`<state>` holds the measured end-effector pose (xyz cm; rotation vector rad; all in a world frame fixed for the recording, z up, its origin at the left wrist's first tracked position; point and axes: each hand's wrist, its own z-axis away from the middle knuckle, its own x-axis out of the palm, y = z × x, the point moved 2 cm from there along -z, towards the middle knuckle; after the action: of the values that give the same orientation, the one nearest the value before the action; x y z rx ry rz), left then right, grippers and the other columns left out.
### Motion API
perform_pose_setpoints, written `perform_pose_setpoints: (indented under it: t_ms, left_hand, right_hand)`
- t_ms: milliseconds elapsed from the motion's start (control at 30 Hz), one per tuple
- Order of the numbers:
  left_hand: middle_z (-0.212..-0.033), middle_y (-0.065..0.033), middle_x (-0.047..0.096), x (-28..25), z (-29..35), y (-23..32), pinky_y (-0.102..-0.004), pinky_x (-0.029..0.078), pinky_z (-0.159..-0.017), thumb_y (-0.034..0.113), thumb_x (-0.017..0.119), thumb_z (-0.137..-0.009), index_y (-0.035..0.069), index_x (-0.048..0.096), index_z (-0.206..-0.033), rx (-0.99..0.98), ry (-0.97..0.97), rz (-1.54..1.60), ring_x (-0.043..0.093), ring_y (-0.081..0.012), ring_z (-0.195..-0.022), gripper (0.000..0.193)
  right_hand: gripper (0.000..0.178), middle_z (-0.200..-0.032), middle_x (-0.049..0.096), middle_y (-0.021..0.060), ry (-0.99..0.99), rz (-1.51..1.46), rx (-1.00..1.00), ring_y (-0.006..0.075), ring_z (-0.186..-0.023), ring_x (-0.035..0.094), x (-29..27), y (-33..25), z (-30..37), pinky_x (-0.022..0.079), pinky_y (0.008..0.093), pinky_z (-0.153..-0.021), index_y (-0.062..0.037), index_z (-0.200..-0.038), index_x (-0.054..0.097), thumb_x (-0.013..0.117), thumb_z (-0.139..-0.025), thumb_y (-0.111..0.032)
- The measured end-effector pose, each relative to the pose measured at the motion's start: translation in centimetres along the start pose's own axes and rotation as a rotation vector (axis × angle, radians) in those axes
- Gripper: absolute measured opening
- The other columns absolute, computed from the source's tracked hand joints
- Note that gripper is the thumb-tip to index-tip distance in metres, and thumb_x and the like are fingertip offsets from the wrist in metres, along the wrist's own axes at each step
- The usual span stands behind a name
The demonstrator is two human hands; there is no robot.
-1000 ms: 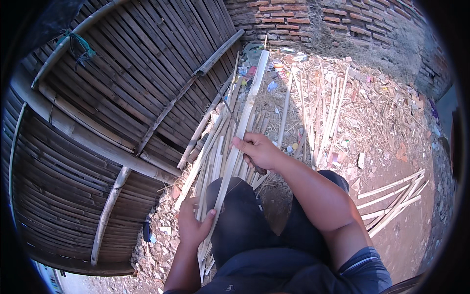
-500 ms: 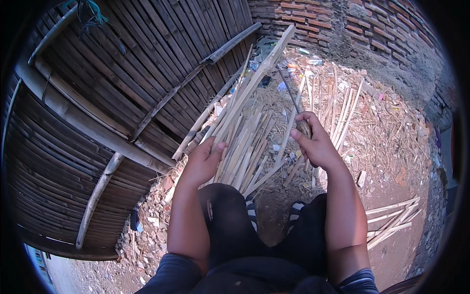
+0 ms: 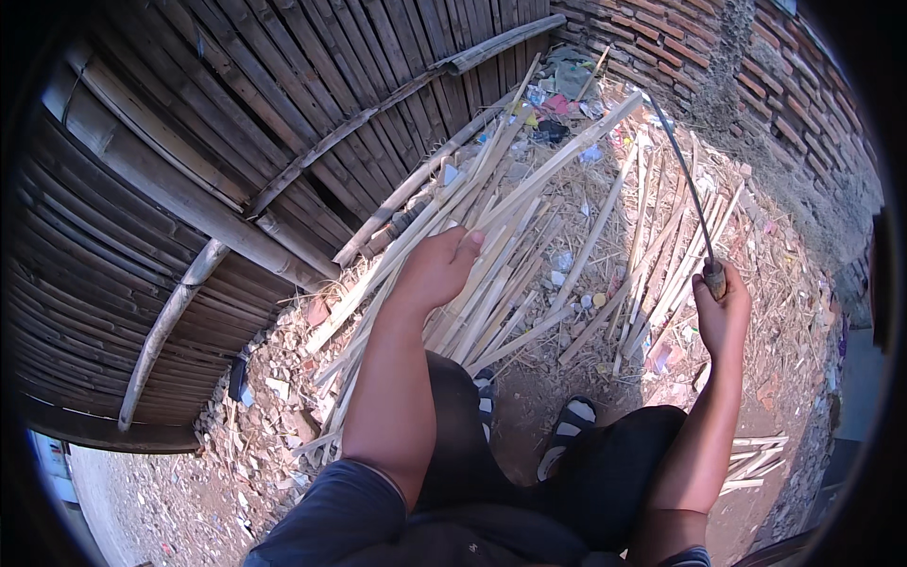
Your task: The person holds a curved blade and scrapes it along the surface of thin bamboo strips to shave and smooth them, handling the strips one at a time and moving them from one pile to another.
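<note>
My left hand (image 3: pixel 437 269) is closed around a long pale bamboo strip (image 3: pixel 573 149), which slants away up and to the right. In my right hand (image 3: pixel 724 314), held out to the right, is a long-bladed knife (image 3: pixel 688 170) gripped by its wooden handle. Its dark narrow blade points away from me, and its tip is close to the strip's far end; whether they touch I cannot tell. Beneath the left hand lies a pile of split bamboo strips (image 3: pixel 501 293), partly hidden by that hand and arm.
A dark bamboo slat wall (image 3: pixel 312 85) stands on the left, a brick wall (image 3: pixel 803 113) at the back right. More strips (image 3: pixel 652 255) lie among shavings and rubble in the middle. A small bundle (image 3: pixel 754 463) rests by my right forearm. My sandalled foot (image 3: pixel 570 427) is on dirt.
My right hand has swung outward to the right with the knife, away from the left hand. The left hand and its strip have shifted right, and the strip has tilted lower. My head view has turned slightly.
</note>
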<state>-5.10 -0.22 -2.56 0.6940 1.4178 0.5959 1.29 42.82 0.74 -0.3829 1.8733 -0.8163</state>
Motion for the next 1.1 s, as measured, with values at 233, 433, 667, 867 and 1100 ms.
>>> perform_pose_setpoints:
  t_ms: [233,433,667,867,1100]
  left_hand:
    - [-0.095,-0.0184,0.073,-1.6,1.4,-1.6,-0.0444,0.053,-0.089,0.055,0.052,-0.112,0.002,0.072,-0.106,-0.111,-0.135,0.016,0.069,-0.0317,-0.093,0.058]
    - [-0.093,-0.0165,0.072,-1.2,1.7,-2.0,-0.0434,0.052,-0.088,0.056,0.054,-0.110,0.002,0.073,-0.104,-0.158,-0.240,0.004,0.067,-0.0298,-0.091,0.057]
    - [-0.090,-0.0106,0.067,-1.6,2.5,-0.8,-0.0397,0.050,-0.088,0.052,0.055,-0.110,0.003,0.073,-0.099,-0.101,-0.317,-0.016,0.062,-0.0232,-0.091,0.053]
    - [-0.093,-0.0121,0.069,-1.3,2.5,-0.7,-0.0404,0.050,-0.089,0.051,0.055,-0.110,0.004,0.073,-0.099,-0.063,-0.316,-0.025,0.063,-0.0247,-0.093,0.052]
    - [-0.092,-0.0123,0.069,-1.5,2.7,-0.3,-0.0407,0.051,-0.088,0.048,0.056,-0.111,0.003,0.072,-0.099,-0.050,-0.325,0.005,0.063,-0.0243,-0.092,0.050]
  right_hand:
    - [0.025,-0.085,0.076,0.0114,-0.120,-0.055,-0.061,0.0191,-0.075,0.071,3.0,-4.0,0.3,0.054,0.0359,-0.069,-0.0035,-0.112,0.072,0.077,-0.092,-0.019]
    - [0.037,-0.092,0.074,0.0171,-0.212,0.218,-0.444,0.0382,-0.087,0.074,4.1,-5.4,2.5,0.057,0.0466,-0.076,-0.0099,-0.117,0.073,0.083,-0.086,-0.027]
    - [0.036,-0.092,0.075,0.0165,-0.141,0.276,-0.252,0.0392,-0.087,0.074,3.9,-2.7,0.5,0.057,0.0485,-0.076,-0.0109,-0.117,0.073,0.081,-0.091,-0.034]
    - [0.035,-0.089,0.075,0.0167,-0.134,0.244,-0.223,0.0399,-0.086,0.074,2.9,-2.6,0.8,0.056,0.0484,-0.075,-0.0118,-0.114,0.074,0.082,-0.091,-0.036]
    - [0.035,-0.096,0.077,0.0170,-0.147,0.278,-0.132,0.0398,-0.090,0.075,2.3,-2.2,0.0,0.057,0.0492,-0.078,-0.0124,-0.116,0.074,0.082,-0.090,-0.035]
